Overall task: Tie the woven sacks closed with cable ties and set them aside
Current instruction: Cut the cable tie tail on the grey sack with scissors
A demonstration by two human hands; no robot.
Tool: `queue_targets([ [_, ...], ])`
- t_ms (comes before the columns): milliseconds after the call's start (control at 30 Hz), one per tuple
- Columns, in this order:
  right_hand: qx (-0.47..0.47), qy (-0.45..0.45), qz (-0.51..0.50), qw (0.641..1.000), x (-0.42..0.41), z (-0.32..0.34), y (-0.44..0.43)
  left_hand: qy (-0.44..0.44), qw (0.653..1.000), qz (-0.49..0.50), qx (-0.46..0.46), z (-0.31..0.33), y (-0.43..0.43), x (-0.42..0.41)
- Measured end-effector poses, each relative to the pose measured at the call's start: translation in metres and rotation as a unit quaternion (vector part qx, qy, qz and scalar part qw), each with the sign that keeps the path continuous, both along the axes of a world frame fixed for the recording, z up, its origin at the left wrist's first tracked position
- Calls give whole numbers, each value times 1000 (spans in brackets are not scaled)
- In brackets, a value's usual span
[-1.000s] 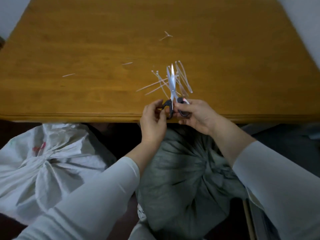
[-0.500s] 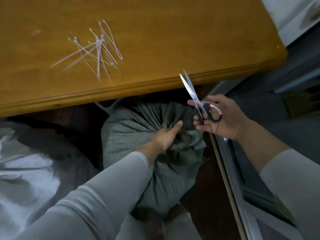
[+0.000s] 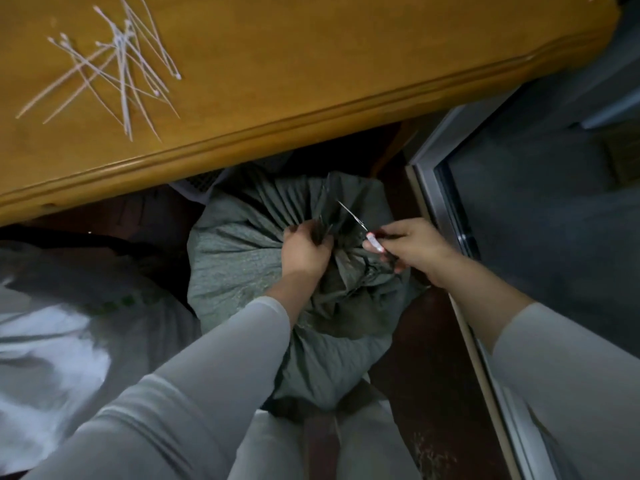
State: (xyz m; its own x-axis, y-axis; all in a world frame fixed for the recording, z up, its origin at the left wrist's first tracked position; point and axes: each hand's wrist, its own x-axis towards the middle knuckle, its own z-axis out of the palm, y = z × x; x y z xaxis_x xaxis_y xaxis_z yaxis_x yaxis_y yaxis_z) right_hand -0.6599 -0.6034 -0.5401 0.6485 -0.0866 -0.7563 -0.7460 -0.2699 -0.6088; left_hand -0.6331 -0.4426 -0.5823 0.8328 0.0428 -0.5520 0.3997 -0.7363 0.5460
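Cable ties [image 3: 117, 67] lie scattered on the table [image 3: 311, 64], toward its left end. A woven sack [image 3: 235, 258] sits partly under the table's near edge, with a second sack [image 3: 69, 323] to its left. The left hand [image 3: 304, 251] grips the woven sack's gathered neck. The right hand [image 3: 412, 247], just right of it, holds scissors [image 3: 353, 216] over the neck. A door frame [image 3: 446, 216] runs along the right.

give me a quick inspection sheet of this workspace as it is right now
surface: wooden table, sacks below its near edge
job's things: loose cable ties on the table; grey-green sack on the floor, neck gathered; white sack beside it; scissors at the neck
clutter: nothing seen
hands: left hand grips the sack's neck; right hand holds the scissors
cables: nothing seen
surroundings: metal door frame on the right; dark floor
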Motion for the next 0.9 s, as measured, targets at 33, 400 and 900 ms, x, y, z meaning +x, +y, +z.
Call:
queue_targets([
  [33, -14, -3, 11, 1000, 2, -4, 0, 2, 1000, -25, 16, -5, -2, 4],
  [400, -159, -21, 213, 964, 8, -18, -8, 118, 949, 262, -128, -7, 7, 24],
  [900, -238, -49, 337, 910, 22, -11, 5, 95, 934, 276, -207, 14, 9, 35],
])
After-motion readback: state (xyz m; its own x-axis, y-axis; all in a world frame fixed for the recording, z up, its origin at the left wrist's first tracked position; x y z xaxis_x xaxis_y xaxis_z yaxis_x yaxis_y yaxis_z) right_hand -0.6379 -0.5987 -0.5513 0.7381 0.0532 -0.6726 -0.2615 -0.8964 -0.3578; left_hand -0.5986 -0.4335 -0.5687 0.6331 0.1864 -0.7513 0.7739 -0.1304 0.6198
